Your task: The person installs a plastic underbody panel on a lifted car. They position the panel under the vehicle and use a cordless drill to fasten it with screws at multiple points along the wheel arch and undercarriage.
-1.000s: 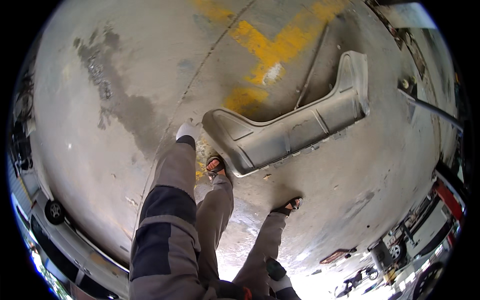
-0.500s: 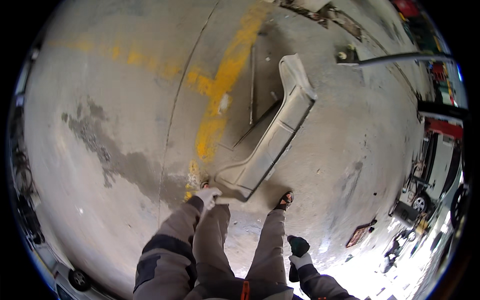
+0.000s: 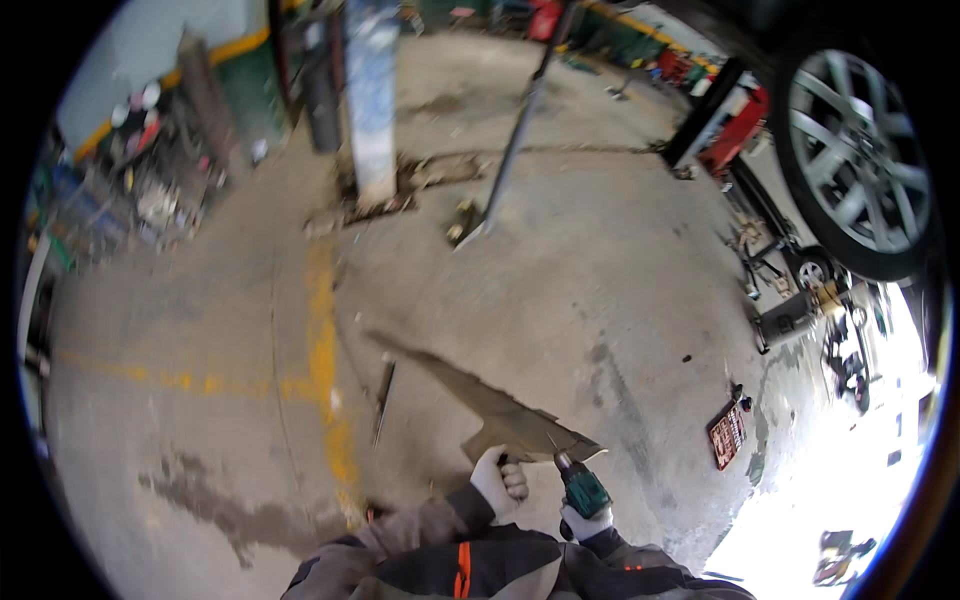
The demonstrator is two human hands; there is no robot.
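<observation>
Grey panel (image 3: 512,412) blurred, esp. far tip; near edge partly hidden behind L hand (image 3: 497,482), fingertips curled out of sight. Green drill (image 3: 585,491): grip mostly hidden by R hand (image 3: 590,523), front end too blurred to tell if touching panel. Far L clutter (image 3: 160,200) blurred, can't ID pcs. Blue-white post (image 3: 372,100): upper end cut off. Red case (image 3: 727,440), R side: contents too small.

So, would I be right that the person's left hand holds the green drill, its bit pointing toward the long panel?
Not quite: the head view shows the green drill in the right hand, not the left hand; its bit does point toward the long panel.
</observation>
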